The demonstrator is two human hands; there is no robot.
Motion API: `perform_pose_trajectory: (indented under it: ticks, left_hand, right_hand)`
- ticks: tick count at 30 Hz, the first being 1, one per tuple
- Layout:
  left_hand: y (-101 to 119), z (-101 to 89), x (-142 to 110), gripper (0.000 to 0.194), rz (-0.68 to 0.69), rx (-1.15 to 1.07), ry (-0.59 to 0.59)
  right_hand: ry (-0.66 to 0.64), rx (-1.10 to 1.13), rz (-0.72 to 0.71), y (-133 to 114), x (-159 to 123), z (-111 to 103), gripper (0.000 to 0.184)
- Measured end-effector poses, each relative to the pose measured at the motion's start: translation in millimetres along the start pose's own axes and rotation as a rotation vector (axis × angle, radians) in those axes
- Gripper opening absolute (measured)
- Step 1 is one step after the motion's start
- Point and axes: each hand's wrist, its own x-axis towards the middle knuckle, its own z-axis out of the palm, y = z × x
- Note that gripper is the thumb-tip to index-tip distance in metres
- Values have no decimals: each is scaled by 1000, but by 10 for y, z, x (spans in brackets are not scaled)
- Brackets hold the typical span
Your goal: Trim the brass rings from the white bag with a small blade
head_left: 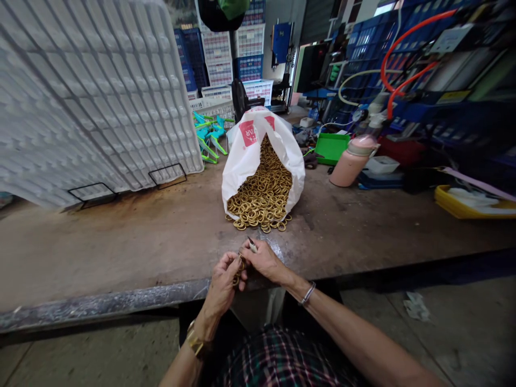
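Close to the table's front edge, my left hand [224, 277] is closed round several small brass-coloured rings [237, 278], part of them hidden by the fingers. My right hand [266, 262] meets it from the right, fingers closed on a small tool with a dark pointed tip and a pale body [252, 245]. The tool's exact kind cannot be made out. Just beyond both hands, a white plastic bag [237, 164] with red print lies on its side, its mouth facing me. A heap of brass-coloured rings [264, 196] spills from it onto the tabletop.
Stacked white ribbed trays [100, 97] stand on the left of the table [133, 242]. Blue-and-green clips [212, 134] lie behind the bag. To the right are a green tray [331, 148], a pink bottle [350, 164] and a yellow tray [463, 212]. Crates [217, 48] rise behind.
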Motion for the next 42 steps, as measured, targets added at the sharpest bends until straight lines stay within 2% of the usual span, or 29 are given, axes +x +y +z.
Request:
perform_pose_trajectory:
  ticks: [8, 23, 26, 31, 36, 42]
  left_hand:
    - [-12, -14, -10, 27, 38, 21, -8]
    - [-39, -75, -6, 28, 37, 17, -32]
    - [-40, -77, -6, 25, 39, 10, -43]
    - [-41, -84, -3, 23, 23, 7, -41]
    - [-64, -110, 14, 25, 14, 95, -30]
    - [-73, -129, 24, 27, 21, 86, -45]
  right_hand:
    - [-73, 56, 18, 63, 28, -2, 15]
    - [-162, 224, 188, 67, 44, 10, 16]
    - [-151, 145, 140, 77, 55, -1, 16]
    - [-59, -69, -35, 13, 56, -5, 13]
    - [-8, -233, -109, -45, 32, 22, 11]
    - [-39, -181, -155, 16, 59, 30, 16]
